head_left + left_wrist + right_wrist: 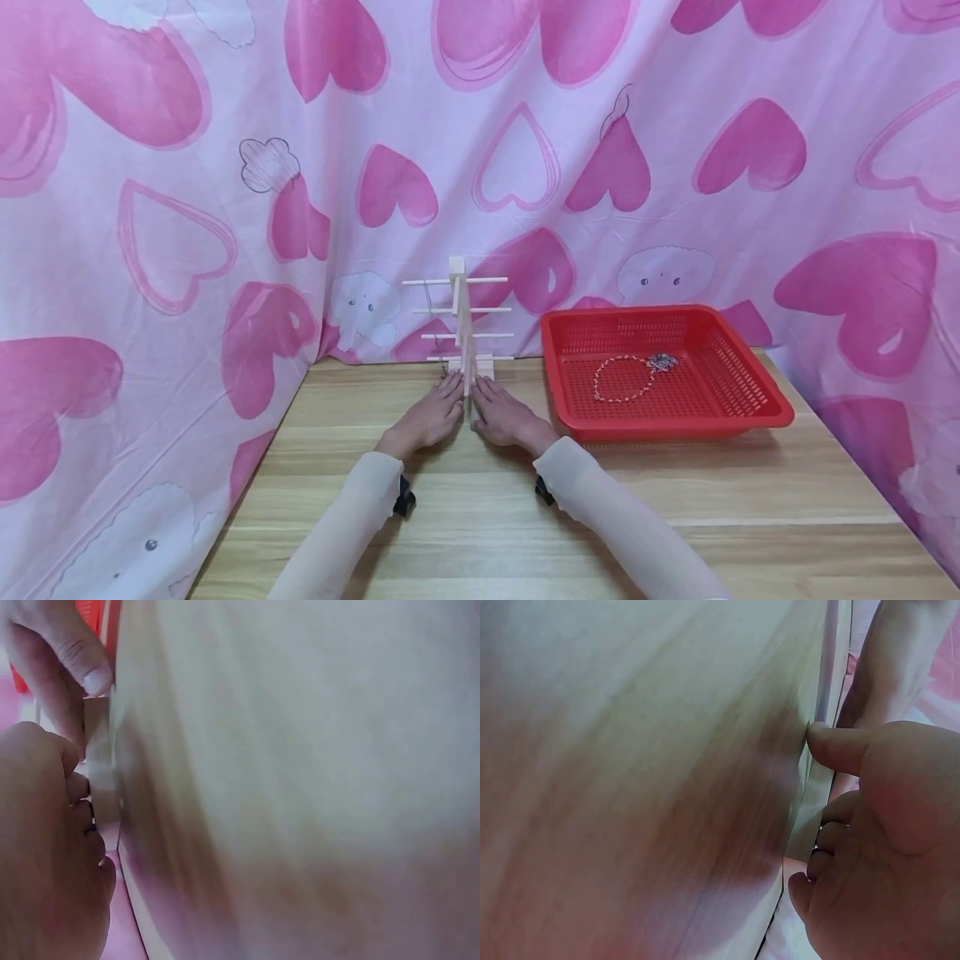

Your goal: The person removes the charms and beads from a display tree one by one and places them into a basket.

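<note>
A pale wooden rack (463,317) with several thin crossbars stands by the back edge of the table. A thin chain (430,304) hangs on its left side. My left hand (431,412) reaches to the left side of the rack's foot, fingers stretched forward. On the other side lies my right hand (506,415), its fingers also extended to the foot. In the left wrist view, the fingertips meet a block of the wooden base (103,772). The right wrist view shows the right hand (900,825) beside the same base (808,817), thumb held apart from the fingers.
A red plastic basket (667,429) stands on the table to the right of the rack. Inside it lie a beaded necklace (597,379) and a small silvery heap (662,362). A pink heart-patterned cloth (517,158) hangs behind and along both sides of the wooden table (480,533).
</note>
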Demonstrator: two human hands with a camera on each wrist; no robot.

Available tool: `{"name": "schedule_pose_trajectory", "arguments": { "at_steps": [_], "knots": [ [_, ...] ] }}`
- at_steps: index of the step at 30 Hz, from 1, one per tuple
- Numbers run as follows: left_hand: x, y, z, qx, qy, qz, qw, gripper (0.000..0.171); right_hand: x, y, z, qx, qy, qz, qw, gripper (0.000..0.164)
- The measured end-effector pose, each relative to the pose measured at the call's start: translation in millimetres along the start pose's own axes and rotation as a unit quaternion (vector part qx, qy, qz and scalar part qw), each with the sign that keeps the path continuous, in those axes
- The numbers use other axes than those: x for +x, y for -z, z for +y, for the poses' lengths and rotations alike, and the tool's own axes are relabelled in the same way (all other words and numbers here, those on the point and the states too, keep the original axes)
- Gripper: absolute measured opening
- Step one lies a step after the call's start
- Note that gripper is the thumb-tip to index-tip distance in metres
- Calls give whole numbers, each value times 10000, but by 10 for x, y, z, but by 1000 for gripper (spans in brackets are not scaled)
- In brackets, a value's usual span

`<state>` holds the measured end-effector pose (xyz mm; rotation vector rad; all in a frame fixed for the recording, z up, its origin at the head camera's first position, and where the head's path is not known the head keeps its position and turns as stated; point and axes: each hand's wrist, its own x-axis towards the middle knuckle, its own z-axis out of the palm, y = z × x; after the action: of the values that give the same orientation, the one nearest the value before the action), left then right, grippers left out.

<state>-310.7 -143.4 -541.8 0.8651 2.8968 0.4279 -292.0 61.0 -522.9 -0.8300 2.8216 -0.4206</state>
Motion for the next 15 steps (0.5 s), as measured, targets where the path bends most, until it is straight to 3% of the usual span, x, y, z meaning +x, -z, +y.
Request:
{"name": "schedule_pose_trajectory", "arguments": {
  "at_steps": [3,6,11,15],
  "knots": [
    [-10,70,12,-158,32,47,9999,59,-10,6,-8,49,7,-34,10000,74],
    [-10,161,25,-460,99,323,9984,55,-17,11,-15,86,30,-55,9999,76],
    [67,343,43,-644,23,1152,9913,36,-17,17,-22,108,11,-56,9999,76],
    [141,536,79,-940,-25,1821,9788,21,-19,20,-21,48,-38,-89,9999,74]
  ]
}}
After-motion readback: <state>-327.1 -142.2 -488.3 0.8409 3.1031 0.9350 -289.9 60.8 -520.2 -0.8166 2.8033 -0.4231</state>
